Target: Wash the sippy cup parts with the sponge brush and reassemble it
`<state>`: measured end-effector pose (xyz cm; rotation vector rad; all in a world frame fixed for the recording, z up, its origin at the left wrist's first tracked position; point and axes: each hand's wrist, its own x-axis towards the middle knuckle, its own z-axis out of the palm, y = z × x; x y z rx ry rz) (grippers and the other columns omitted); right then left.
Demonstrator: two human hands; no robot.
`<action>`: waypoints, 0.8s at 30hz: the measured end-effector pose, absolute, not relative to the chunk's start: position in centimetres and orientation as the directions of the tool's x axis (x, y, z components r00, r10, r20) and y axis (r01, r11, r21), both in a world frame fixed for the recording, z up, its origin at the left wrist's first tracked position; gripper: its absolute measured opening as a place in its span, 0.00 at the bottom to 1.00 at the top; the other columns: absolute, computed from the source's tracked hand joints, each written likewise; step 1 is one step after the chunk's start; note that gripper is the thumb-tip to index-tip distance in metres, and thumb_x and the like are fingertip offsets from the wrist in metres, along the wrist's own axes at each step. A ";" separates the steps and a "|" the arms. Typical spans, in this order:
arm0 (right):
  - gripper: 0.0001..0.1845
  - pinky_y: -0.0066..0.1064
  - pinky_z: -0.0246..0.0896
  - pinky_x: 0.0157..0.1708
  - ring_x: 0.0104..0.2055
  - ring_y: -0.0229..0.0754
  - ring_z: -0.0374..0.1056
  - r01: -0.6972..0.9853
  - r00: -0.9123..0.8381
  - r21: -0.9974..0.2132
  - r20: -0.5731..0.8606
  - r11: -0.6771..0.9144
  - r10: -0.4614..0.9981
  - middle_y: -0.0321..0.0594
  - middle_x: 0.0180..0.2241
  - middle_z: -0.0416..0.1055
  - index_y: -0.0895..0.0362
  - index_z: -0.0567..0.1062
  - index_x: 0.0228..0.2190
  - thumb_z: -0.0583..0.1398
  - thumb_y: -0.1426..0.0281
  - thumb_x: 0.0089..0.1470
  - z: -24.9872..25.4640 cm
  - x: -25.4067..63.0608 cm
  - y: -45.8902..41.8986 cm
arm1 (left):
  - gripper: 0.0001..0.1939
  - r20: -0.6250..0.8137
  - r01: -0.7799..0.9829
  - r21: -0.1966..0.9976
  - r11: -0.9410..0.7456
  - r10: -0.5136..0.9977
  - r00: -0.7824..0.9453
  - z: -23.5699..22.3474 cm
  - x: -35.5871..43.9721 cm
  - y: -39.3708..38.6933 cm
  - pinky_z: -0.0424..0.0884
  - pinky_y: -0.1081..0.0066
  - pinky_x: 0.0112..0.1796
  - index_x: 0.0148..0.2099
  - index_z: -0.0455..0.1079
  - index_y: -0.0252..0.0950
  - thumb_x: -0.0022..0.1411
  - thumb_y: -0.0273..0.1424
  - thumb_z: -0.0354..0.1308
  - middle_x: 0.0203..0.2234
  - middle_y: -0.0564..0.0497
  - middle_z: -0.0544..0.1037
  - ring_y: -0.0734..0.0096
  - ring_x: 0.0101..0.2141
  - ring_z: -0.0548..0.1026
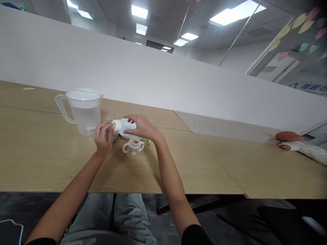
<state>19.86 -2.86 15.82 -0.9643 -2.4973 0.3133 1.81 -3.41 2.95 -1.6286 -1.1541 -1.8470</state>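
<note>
My left hand (pixel 103 137) has its fingers closed on a white baby bottle cap (pixel 117 125), held up off the table. My right hand (pixel 141 126) is open, thumb and fingers apart, above a pale blue dish (pixel 125 124) and a little to the right of the cap. Below it stands a clear baby bottle (pixel 133 149) with two side handles and an uncovered neck. Partly hidden behind my left hand is a small round container (pixel 115 135); its contents cannot be made out. A green handle end (pixel 149 142) shows beside my right wrist.
Left of my hands stands a lidded clear plastic pitcher (pixel 85 114) with liquid in it. A white partition (pixel 143 81) runs along the back of the wooden table (pixel 199 163). Far right lie a reddish-brown object (pixel 288 136) and a patterned white cloth item (pixel 313 152).
</note>
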 end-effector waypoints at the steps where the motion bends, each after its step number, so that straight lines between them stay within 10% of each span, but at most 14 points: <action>1: 0.30 0.31 0.59 0.47 0.48 0.41 0.67 0.511 -0.711 -0.369 0.327 0.776 0.623 0.43 0.51 0.70 0.54 0.68 0.54 0.66 0.66 0.48 15.6 19.5 -2.8 | 0.09 0.967 0.756 0.250 -0.605 0.190 -0.168 2.9 2.2 -3.7 0.68 0.66 0.45 0.44 0.71 0.35 0.65 0.31 0.52 0.38 0.44 0.75 0.66 0.42 0.73; 9: 0.09 0.30 0.56 0.38 0.40 0.41 0.67 0.446 -0.853 -0.255 0.168 0.858 0.493 0.42 0.37 0.75 0.60 0.76 0.38 0.61 0.73 0.51 15.1 18.5 -2.6 | 0.07 0.966 0.675 0.212 -0.706 0.254 -0.037 2.1 2.9 -3.3 0.69 0.67 0.43 0.42 0.70 0.38 0.66 0.32 0.52 0.35 0.48 0.77 0.67 0.40 0.75; 24: 0.23 0.30 0.59 0.44 0.50 0.45 0.67 0.720 -0.673 -0.197 0.040 0.666 0.739 0.43 0.47 0.73 0.55 0.74 0.46 0.66 0.71 0.46 16.5 19.3 -3.8 | 0.09 0.949 0.759 0.140 -0.636 0.304 0.080 2.2 3.1 -3.4 0.66 0.61 0.43 0.39 0.68 0.39 0.66 0.35 0.49 0.32 0.47 0.78 0.65 0.35 0.75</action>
